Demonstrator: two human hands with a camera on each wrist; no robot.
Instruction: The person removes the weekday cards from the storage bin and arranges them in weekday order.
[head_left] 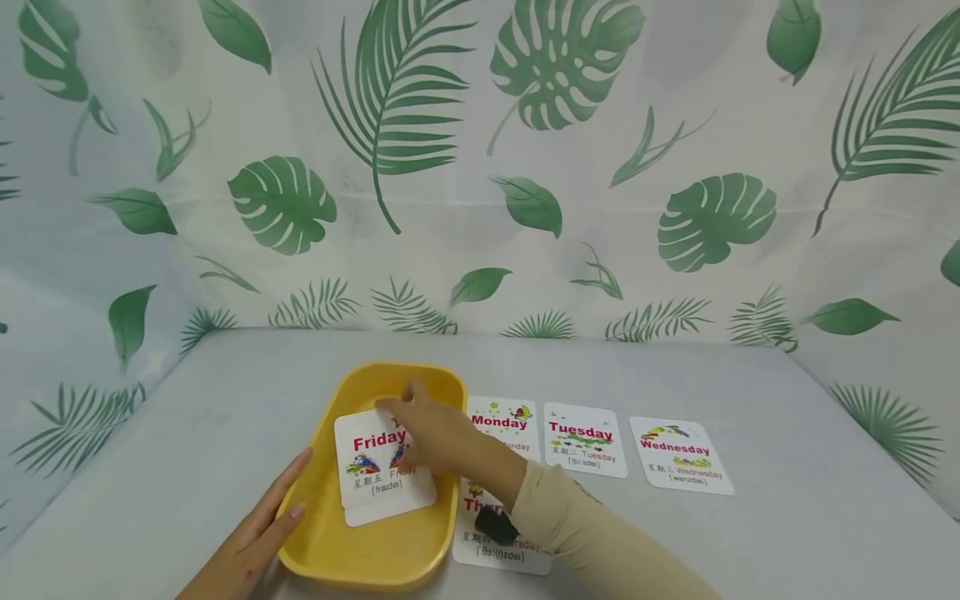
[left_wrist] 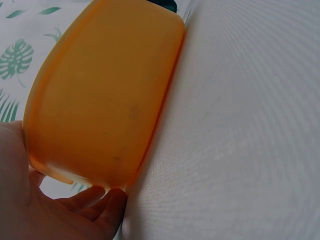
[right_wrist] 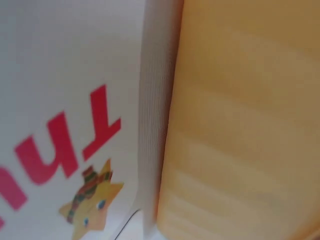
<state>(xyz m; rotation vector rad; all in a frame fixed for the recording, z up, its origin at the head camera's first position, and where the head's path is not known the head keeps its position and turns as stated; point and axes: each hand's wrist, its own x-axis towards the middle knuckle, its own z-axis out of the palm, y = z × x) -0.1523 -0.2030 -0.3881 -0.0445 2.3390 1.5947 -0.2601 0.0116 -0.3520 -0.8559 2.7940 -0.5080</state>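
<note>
The right hand (head_left: 431, 429) is reaching over the white, round-cornered Friday card (head_left: 378, 479), its fingertips touching the card; blur is hiding whether they are pinching it. That card is lying inside the yellow, rounded plastic tray (head_left: 360, 557), and another white edge (head_left: 351, 517) is showing beneath, so a careless pinch could be lifting two cards together. The left hand (head_left: 258, 525) is gripping the tray's near-left rim, thumb and fingers curling round it; pulling harder there could be tilting or sliding the tray. Just beside the tray's right wall, the white Thursday card (head_left: 502, 560) is lying partly under the right wrist, where a low sleeve could be dragging it. Farther out, the white Monday (head_left: 498, 421), Tuesday (head_left: 585, 439) and Wednesday (head_left: 681, 457) cards are lying face up, Monday nearest that forearm and likeliest to be nudged.
</note>
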